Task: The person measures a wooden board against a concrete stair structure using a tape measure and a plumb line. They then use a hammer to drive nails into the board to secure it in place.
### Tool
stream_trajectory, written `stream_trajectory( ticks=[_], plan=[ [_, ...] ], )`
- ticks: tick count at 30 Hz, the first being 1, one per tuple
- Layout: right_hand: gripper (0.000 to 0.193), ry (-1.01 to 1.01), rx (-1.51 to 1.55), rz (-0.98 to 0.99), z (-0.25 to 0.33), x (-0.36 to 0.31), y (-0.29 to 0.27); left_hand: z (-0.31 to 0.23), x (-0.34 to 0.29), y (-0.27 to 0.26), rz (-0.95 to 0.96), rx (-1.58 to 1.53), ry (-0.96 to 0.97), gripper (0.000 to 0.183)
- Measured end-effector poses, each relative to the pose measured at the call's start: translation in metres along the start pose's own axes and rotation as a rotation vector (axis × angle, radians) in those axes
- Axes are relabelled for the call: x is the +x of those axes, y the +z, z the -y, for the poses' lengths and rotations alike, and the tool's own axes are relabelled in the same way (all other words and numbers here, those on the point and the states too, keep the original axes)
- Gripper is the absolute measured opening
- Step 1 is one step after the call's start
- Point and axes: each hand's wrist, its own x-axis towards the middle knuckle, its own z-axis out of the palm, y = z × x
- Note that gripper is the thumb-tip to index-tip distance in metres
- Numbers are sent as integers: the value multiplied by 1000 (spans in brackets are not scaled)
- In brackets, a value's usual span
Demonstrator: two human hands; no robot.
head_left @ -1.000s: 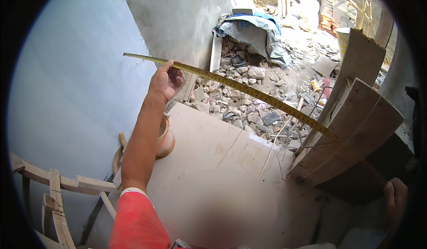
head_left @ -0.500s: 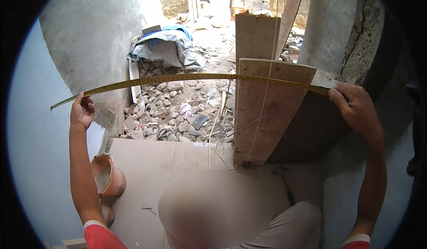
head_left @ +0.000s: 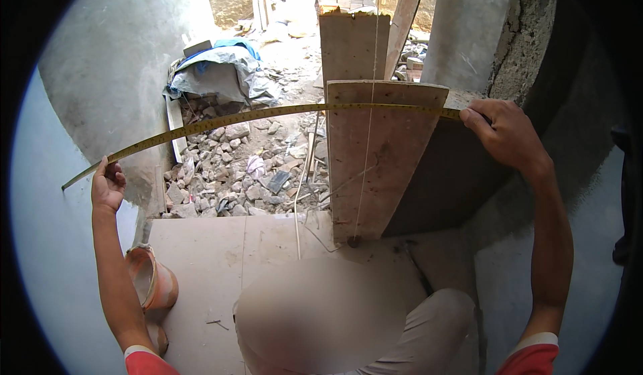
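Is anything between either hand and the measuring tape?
Nothing visible: the left hand pinches the yellow measuring tape near its tip, and the right hand grips it farther along. Between them, it crosses in front of a wooden board.

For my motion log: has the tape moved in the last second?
Yes: in this view, the tape now crosses the board higher, nearer its top edge.

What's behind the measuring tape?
From left to right behind the measuring tape: grey wall, rubble, then the wooden board. Whatever lies directly behind the yellow strip itself is covered, so can't be seen.
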Motion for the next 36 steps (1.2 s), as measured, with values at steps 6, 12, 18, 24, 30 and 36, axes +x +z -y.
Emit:
stream_trajectory(
  ticks=[6,12,18,24,30,36],
  plan=[
    [32,-23,-1,-22,-3,3,6,4,3,0,23,13,-8,16],
    [32,-16,18,-5,-4,5,10,4,2,3,37,7,-9,15],
    [31,-11,12,5,-5,6,13,4,6,1,27,5,-13,15],
    [31,-13,26,-3,-5,8,15,4,9,0,22,-8,-14,14],
    [33,-21,44,-24,-7,7,17,4,8,1,10,4,-4,15],
    [32,-14,18,-7,-7,7,17,3,2,7,19,7,-7,15]
  ],
)
